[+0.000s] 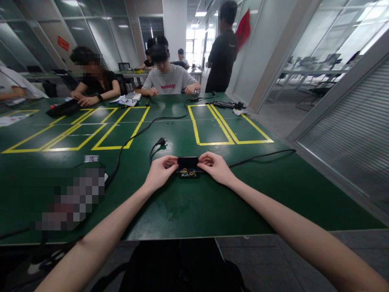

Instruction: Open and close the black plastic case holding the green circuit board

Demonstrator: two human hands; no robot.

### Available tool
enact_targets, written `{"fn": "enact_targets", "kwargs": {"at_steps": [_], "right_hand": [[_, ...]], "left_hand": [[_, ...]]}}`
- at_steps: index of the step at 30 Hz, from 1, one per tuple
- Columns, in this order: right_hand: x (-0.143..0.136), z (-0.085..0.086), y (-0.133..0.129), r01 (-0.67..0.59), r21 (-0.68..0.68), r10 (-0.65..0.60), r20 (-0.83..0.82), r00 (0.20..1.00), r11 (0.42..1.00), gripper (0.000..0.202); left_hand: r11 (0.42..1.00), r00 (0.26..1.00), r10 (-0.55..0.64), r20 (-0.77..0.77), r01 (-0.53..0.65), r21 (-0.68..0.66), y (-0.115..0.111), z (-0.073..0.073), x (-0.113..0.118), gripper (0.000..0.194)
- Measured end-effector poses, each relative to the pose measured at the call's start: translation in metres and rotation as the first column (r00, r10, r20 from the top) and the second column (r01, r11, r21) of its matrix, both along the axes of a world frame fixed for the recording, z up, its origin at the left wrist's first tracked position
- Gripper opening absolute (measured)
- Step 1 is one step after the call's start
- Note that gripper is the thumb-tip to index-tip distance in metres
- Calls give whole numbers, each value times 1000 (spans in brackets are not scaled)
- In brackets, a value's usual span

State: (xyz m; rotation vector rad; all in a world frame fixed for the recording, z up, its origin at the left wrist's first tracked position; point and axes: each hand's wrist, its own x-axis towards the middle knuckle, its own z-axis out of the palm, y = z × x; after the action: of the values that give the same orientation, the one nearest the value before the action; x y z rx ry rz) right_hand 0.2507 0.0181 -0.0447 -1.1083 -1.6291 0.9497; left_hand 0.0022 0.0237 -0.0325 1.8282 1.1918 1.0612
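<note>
Straight ahead of me, close over the green table, a small black plastic case cover (187, 161) is tilted up between my hands. My left hand (161, 171) pinches its left end with thumb and fingers. At its right end, my right hand (216, 168) grips in the same way. Just below the cover lies a small circuit board (189, 174) with copper-coloured coils and a few coloured wires. Whether the board sits in a lower shell is too small to tell. A black power plug (161, 141) on a cord lies beyond my left hand.
On the left lies a blurred-out long object (75, 198) beside a black cable (120, 152) that crosses the green table (170, 219). Another cord (264, 156) runs right. Yellow tape (215, 143) marks rectangles farther off. Co-workers sit across the table; one person stands behind.
</note>
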Motion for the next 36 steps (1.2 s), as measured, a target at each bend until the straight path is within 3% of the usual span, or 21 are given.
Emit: {"fn": "enact_targets", "kwargs": {"at_steps": [11, 18, 26, 36], "right_hand": [[1, 8, -4, -44, 20, 42, 66, 997, 999, 15], [0, 18, -12, -154, 122, 119, 255, 960, 981, 16], [-2, 16, -16, -135, 161, 75, 330, 941, 978, 8], [2, 15, -14, -181, 192, 86, 418, 905, 965, 20]], "left_hand": [[999, 998, 39, -49, -39, 1, -3, 8, 2, 13], [999, 987, -21, -157, 27, 32, -10, 15, 4, 28], [990, 960, -8, -279, 46, 132, -13, 13, 6, 23], [975, 922, -25, -385, 107, 193, -11, 10, 11, 23]]}}
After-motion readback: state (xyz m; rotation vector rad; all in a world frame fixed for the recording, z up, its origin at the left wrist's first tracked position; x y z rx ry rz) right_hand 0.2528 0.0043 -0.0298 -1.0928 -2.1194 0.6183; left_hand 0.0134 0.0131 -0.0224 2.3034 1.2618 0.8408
